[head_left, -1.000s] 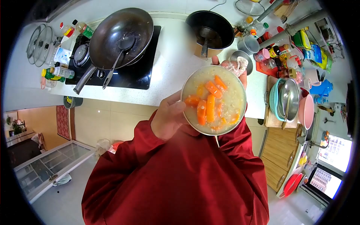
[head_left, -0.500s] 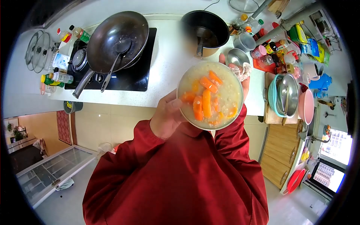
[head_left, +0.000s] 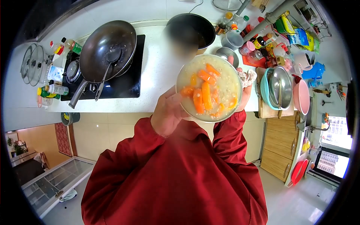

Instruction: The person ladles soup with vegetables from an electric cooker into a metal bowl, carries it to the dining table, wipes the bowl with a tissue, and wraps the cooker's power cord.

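Note:
I hold a round bowl (head_left: 210,121) in front of my chest with both hands. In it is thick, pale porridge (head_left: 226,84) with several orange carrot pieces (head_left: 206,96). My left hand (head_left: 166,114) grips the bowl's left side, its thumb near the rim. My right hand (head_left: 245,99) supports the right side, and most of its fingers are hidden behind the bowl. A light patterned cloth (head_left: 248,77) lies bunched against that hand. Past the bowl stands a dark pot (head_left: 206,28), partly covered by a blurred patch.
A wok (head_left: 101,45) with a ladle (head_left: 113,55) rests on the black stove (head_left: 133,80) at left. Bottles and jars (head_left: 258,43) crowd the right back of the counter (head_left: 155,71). A teal basket (head_left: 264,92) and a pink basin (head_left: 301,97) stand at right.
The bowl has risen slightly in view, still in both hands. The stove, wok and pot appear shifted left and a little lower. The handle in the pot is now blurred out.

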The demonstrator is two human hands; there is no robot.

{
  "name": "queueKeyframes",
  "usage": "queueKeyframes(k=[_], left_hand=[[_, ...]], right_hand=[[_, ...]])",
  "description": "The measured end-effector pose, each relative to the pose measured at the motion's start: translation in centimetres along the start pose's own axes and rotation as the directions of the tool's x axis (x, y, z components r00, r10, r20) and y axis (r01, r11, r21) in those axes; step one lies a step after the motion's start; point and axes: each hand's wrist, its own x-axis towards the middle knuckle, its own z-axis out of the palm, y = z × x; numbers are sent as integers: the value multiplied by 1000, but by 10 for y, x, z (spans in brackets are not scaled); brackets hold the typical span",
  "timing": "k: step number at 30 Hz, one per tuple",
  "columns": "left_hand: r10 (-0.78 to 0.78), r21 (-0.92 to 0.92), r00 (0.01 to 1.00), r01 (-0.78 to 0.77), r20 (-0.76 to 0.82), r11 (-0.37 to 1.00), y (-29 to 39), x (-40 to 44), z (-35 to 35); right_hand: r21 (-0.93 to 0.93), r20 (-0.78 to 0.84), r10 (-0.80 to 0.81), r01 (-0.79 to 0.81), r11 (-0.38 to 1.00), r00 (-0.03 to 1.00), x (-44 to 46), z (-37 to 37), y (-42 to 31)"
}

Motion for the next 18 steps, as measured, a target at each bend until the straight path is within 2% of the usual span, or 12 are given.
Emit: queueKeyframes(k=[3,6,9,12,14,17,18], left_hand=[[-25,37,999,27,-44,999,-1,2,3],[-7,40,1000,8,-14,999,0,3,6],[16,40,1000,-16,-9,999,-2,6,6],[18,-6,1000,-18,24,1000,-5,8,3],[26,-4,1000,-26,15,1000,-5,9,3],[28,27,999,-27,-16,999,-8,13,-5],[26,43,999,-24,-28,999,-9,15,-9]], right_hand=[[87,47,27,-31,996,999,-7,6,-3],[101,-127,-45,58,993,991,-13,16,-1],[102,-230,-113,139,985,967,-22,18,-2],[93,-143,-60,73,993,988,-34,11,-7],[105,-238,-62,89,990,969,-45,0,-10],[131,-389,-43,101,986,920,-55,21,-5],[200,-344,-21,95,975,939,-58,31,-4]])
